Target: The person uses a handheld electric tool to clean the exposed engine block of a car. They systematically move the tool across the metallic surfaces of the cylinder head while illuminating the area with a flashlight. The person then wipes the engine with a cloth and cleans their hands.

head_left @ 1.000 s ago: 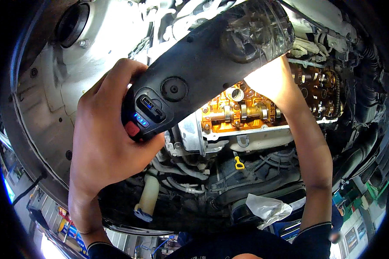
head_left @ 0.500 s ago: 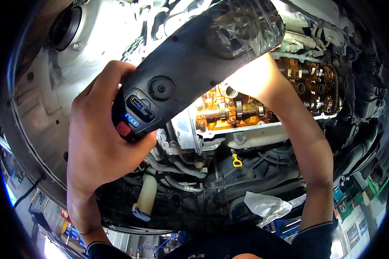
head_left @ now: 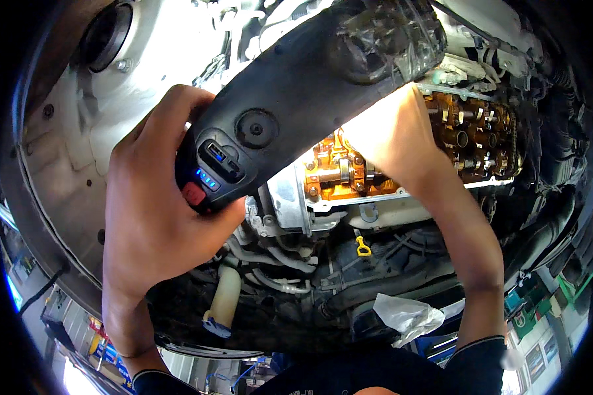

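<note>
black lamp (head_left: 296, 92) slants from left hand (head_left: 158, 191) to above right hand (head_left: 402, 141)

the left hand grasps the lamp at its near end, thumb beside a red button (head_left: 194, 194); from there the long axis runs away and rightward, the far end overlapping the right hand's fingertips in view. the opened engine top (head_left: 471, 138), with amber-stained shafts, lies to the right of the left hand and directly beneath the right hand, which is clearly the nearer one. glare and the lamp's body hide the right fingers, so whether they grip anything cannot be told. a yellow pull ring (head_left: 363, 247) sits nearer the wearer than the right hand.

compared with half a second ago, the lamp has shifted slightly rightward and away, and the right hand now covers the pale round tube mouth that showed to its left
</note>
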`<state>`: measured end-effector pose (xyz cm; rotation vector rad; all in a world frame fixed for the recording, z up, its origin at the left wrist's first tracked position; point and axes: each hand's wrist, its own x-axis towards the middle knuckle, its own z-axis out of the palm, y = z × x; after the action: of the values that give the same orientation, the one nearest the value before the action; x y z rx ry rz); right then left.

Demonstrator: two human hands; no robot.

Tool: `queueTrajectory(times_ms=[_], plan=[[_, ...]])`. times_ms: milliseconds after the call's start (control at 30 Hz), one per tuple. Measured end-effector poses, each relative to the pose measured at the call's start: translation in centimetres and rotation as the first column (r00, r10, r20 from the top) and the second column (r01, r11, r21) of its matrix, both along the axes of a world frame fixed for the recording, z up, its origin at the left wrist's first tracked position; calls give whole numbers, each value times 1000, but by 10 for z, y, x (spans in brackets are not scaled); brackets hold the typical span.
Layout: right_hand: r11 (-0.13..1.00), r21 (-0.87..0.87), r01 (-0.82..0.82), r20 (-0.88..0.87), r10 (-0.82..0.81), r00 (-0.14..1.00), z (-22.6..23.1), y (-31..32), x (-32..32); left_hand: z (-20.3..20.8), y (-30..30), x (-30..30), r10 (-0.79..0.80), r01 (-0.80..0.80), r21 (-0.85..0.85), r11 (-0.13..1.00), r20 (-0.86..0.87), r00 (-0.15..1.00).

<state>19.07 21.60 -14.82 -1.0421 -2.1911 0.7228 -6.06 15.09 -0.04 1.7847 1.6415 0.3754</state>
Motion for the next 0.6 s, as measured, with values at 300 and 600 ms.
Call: queueTrajectory(times_ms=[300,600], plan=[[975,141,-171,131,153,980,5,-65,12,3,1,0,22,-21,-44,999,1,1000],[939,189,-287,449,177,876,13,-69,-7,2,0,2,46,-46,-49,998,11,999]])
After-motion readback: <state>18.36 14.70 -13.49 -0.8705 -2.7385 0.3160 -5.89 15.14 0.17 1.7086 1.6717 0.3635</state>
